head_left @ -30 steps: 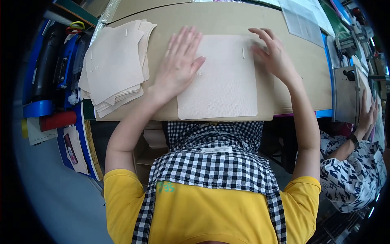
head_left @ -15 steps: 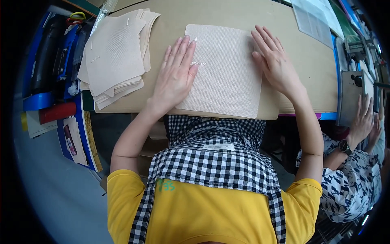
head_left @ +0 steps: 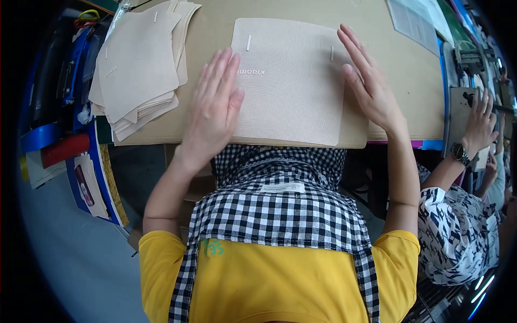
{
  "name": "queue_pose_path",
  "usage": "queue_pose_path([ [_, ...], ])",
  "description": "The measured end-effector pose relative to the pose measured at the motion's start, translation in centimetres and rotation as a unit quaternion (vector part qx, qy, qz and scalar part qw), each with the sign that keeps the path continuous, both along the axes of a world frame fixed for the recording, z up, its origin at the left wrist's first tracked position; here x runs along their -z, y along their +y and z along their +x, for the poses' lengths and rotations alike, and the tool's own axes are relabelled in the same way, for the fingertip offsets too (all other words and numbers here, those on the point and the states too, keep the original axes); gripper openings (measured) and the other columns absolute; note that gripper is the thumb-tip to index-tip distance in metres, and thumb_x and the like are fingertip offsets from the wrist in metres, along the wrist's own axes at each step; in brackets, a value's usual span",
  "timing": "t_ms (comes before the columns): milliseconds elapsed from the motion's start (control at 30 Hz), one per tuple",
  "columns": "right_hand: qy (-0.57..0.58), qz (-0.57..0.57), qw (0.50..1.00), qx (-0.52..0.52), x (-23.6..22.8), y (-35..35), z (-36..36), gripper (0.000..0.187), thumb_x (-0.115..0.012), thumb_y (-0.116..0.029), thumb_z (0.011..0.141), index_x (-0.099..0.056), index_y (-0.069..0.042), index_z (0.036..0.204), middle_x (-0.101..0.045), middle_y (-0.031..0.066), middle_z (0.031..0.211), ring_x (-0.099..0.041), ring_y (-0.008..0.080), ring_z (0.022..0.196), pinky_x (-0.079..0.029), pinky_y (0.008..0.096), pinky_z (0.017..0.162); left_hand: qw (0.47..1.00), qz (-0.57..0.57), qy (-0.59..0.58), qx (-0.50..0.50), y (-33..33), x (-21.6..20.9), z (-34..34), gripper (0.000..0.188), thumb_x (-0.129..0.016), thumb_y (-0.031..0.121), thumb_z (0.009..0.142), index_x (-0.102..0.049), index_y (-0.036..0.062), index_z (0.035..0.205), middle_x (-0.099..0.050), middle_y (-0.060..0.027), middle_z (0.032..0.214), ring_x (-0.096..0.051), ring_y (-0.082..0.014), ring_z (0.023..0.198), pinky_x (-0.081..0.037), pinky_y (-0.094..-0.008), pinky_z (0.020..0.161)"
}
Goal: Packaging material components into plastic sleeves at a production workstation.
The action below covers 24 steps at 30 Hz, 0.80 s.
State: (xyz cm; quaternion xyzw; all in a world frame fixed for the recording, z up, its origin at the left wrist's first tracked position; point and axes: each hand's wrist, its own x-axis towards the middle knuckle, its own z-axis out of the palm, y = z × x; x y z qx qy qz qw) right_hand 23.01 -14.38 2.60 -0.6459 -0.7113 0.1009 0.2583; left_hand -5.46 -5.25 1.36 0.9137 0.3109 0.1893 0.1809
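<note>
The beige sheet (head_left: 291, 91) lies between the two hands on the tabletop (head_left: 414, 91), its near edge close to the tabletop's front edge; each grip is wide, fingers stretched out and nothing clasped; the left hand (head_left: 211, 105) is at the sheet's left edge and the right hand (head_left: 371, 81) at its right edge, though I cannot tell whether either touches it; a push from one hand alone would probably skew the sheet, and a squeeze from both could buckle it, as it looks thin and bendy; a tug toward the body might bring its near edge over, against the checked apron (head_left: 269, 215); a fingertip could snag on the two slim pale strips (head_left: 248, 43) near its far corners; the sheet looks fine-grained, roughly square, round-cornered, with small lettering (head_left: 251, 71) beside the left fingers; the tabletop around both hands looks like smooth brown cardboard; left of the left hand, a fanned stack (head_left: 140, 64) of similar sheets, ragged-edged, could slide if that forearm brushed it; past the right hand lies glossy, see-through plastic (head_left: 414, 27)
</note>
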Motion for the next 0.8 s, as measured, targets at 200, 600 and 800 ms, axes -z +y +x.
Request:
queue_pose_path([
  [200,-0.141,-0.021,0.989,-0.037,1.9,2.6,1.0,0.052,-0.036,-0.037,0.101,-0.031,-0.012,0.147,-0.030,0.0063,0.152,-0.026,0.0201,0.141,-0.012,0.0378,0.120,0.991,0.131,0.020,0.034,7.5,1.3,3.5,0.050,-0.037,0.025,0.101,-0.034,-0.0015,0.142,-0.034,-0.0175,0.149,-0.028,-0.0297,0.140,-0.020,-0.0395,0.117],
  [600,-0.123,-0.081,0.989,-0.001,-0.5,-4.7,-2.1,0.059,-0.044,-0.033,0.097,-0.031,-0.004,0.146,-0.029,0.0114,0.153,-0.022,0.0252,0.143,-0.011,0.0423,0.119,0.998,0.034,-0.006,-0.044,5.5,0.8,0.4,0.051,-0.035,0.028,0.102,-0.035,-0.0020,0.142,-0.035,-0.0173,0.148,-0.027,-0.0277,0.141,-0.019,-0.0399,0.118],
  [800,-0.138,-0.093,0.985,0.049,0.1,-7.6,-4.8,0.056,-0.046,-0.029,0.096,-0.034,-0.001,0.144,-0.032,0.0128,0.151,-0.024,0.0254,0.143,-0.009,0.0429,0.119,0.997,0.061,0.052,-0.001,5.7,2.1,0.1,0.051,-0.036,0.028,0.102,-0.034,-0.0029,0.142,-0.034,-0.0189,0.148,-0.027,-0.0287,0.141,-0.019,-0.0399,0.117],
])
